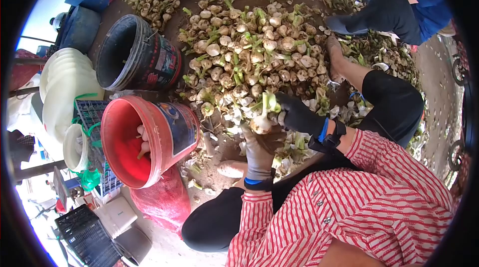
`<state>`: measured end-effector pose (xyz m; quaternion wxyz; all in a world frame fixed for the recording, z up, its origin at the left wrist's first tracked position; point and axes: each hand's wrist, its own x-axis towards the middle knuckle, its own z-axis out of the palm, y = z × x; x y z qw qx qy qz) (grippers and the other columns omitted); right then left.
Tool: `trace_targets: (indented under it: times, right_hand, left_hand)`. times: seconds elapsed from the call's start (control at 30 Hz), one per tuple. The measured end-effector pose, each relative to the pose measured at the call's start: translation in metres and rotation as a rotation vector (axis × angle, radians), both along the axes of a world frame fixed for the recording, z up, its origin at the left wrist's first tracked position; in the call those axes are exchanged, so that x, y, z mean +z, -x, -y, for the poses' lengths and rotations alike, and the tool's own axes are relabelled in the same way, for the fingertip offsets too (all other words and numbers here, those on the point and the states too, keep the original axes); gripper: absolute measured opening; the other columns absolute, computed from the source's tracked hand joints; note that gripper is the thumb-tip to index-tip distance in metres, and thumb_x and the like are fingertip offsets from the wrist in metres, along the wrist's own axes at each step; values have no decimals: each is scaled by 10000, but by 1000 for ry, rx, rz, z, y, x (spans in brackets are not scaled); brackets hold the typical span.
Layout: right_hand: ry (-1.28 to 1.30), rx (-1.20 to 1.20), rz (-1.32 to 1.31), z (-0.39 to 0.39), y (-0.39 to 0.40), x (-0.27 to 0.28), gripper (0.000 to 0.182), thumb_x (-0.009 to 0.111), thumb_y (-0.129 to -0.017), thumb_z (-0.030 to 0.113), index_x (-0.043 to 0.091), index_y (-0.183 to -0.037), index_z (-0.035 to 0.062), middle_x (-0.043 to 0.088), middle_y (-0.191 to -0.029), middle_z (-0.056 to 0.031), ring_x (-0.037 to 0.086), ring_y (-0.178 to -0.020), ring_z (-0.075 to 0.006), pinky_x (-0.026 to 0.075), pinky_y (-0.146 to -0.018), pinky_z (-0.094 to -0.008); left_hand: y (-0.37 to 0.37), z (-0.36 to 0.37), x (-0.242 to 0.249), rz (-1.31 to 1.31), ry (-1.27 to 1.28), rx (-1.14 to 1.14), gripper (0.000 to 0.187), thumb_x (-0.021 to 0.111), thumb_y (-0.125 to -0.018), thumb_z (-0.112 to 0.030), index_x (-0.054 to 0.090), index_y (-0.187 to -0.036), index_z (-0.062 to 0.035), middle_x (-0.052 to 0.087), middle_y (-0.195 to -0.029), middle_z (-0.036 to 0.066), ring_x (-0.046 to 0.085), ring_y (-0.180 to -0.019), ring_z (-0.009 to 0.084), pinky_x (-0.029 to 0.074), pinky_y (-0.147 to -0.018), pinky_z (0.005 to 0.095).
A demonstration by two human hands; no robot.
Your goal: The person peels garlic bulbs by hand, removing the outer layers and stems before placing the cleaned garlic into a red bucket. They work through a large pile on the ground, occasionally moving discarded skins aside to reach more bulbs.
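Note:
Between my two gloved hands is a garlic bulb (260, 125) with a green stem pointing up. My right hand (298, 115), in a dark glove, has its fingers closed around the side of the stem and the top of the bulb. From below, my left hand (258, 158) in a pale grey glove grips the bulb's lower side, one fingertip showing at its left edge. Loose white garlic skins (239, 112) lie just beyond. A large heap of garlic bulbs (259, 50) with cut stems spreads in front of me.
On the left, a red bucket (127, 112) lies tilted with a few cleaned bulbs inside. A black bucket (139, 62) stands behind it, and a red mesh sack (162, 199) beneath. Crates (87, 237) are at lower left. Another person's leg (384, 12) reaches in at upper right.

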<state>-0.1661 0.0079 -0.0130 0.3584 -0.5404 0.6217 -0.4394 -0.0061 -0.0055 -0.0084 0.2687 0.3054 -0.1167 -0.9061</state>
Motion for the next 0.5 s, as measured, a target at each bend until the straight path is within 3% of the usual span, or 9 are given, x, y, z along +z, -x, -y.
trace_targets:
  times: [0.07,0.1,0.17,0.23,0.27,0.33,0.4,0.47,0.5]
  right_hand:
    - [-70,25,19,0,1,6,374,644,-763,154,504,-1061,-23,573,-804,-129,540,-685,-192,448,-651,-302]
    - [-140,49,38,1,2,10,333,626,-765,137,515,-1040,-16,573,-775,-117,528,-661,-185,446,-632,-305]
    - [-210,72,56,1,7,10,294,608,-767,119,526,-1018,-8,574,-746,-105,516,-637,-177,445,-613,-309]
    - [-424,115,556,1,17,5,244,547,-787,113,539,-1009,11,575,-720,-61,501,-643,-125,434,-590,-293]
    - [-425,118,557,2,15,10,244,547,-787,113,539,-1009,11,575,-720,-61,501,-643,-125,434,-590,-293]
    - [-261,191,313,4,11,30,209,487,-815,118,559,-982,15,574,-718,-25,491,-648,-87,426,-586,-260]
    - [-335,314,374,4,23,38,221,467,-827,98,537,-1016,7,561,-734,-7,478,-643,-71,413,-575,-235]
    - [-413,437,440,3,30,32,235,447,-839,78,516,-1049,-1,548,-749,10,465,-639,-55,399,-564,-211]
    - [-257,406,446,3,29,18,233,445,-837,81,516,-1045,2,547,-769,3,470,-662,-61,406,-584,-219]
  left_hand:
    - [8,-2,2,496,388,98,638,486,-806,-574,479,-1139,-30,581,-909,65,585,-757,139,482,-578,227]
    - [9,0,13,569,529,82,564,542,-845,-416,416,-1210,-6,558,-958,52,579,-788,120,491,-624,237]
    - [3,1,9,566,528,169,575,549,-837,-422,397,-1215,-16,565,-927,65,590,-758,127,493,-580,223]
    - [-7,2,-5,559,497,277,600,593,-806,-423,386,-1201,-22,573,-895,80,609,-716,143,495,-533,208]
    - [-7,2,-3,562,496,279,600,593,-806,-423,386,-1201,-22,573,-895,80,609,-716,143,495,-533,208]
    - [-2,4,6,515,579,338,588,622,-796,-388,391,-1193,-20,572,-865,69,593,-654,128,497,-537,205]
    - [-4,2,7,593,696,199,587,693,-749,-296,407,-1168,0,559,-848,57,546,-609,93,429,-481,171]
    - [-9,4,21,451,537,79,565,727,-711,-214,444,-1134,31,529,-1003,90,548,-795,139,482,-644,241]
    - [-14,4,18,452,536,78,565,727,-711,-214,444,-1134,31,529,-1003,90,548,-795,139,482,-644,241]
